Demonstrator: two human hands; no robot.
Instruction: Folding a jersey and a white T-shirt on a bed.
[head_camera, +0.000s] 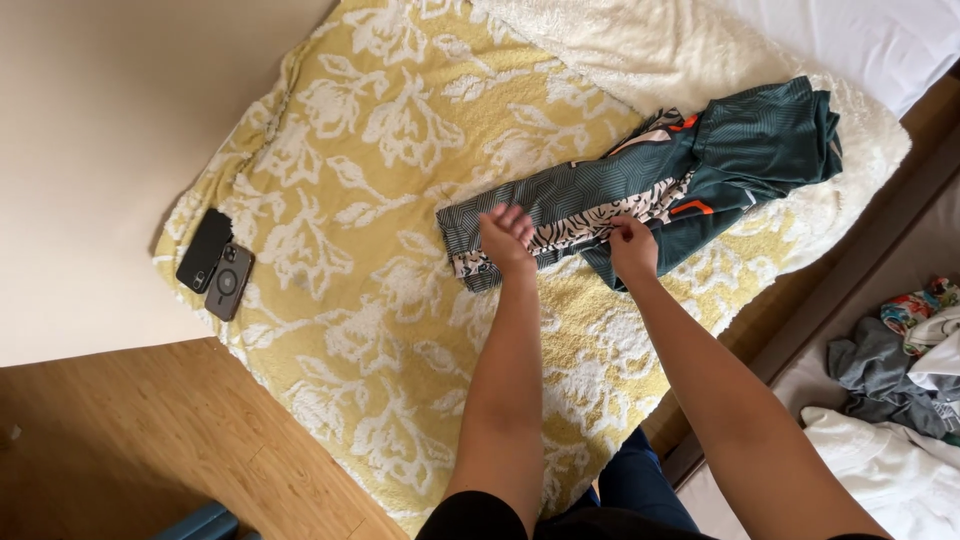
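Observation:
A dark teal patterned garment (700, 165) with a black-and-white printed panel and small orange marks lies folded in a long strip across a yellow blanket with white flowers (390, 160). My left hand (507, 240) rests flat on the strip's near left end, fingers together and slightly blurred. My right hand (633, 246) pinches the garment's lower edge near the middle of the strip. Both forearms reach in from the bottom of the view.
Two phones (215, 266) lie side by side at the blanket's left corner. A cream fluffy blanket (640, 50) and white sheet (880, 40) lie beyond the garment. A heap of clothes (900, 370) sits at the right. Wooden floor (130, 440) shows lower left.

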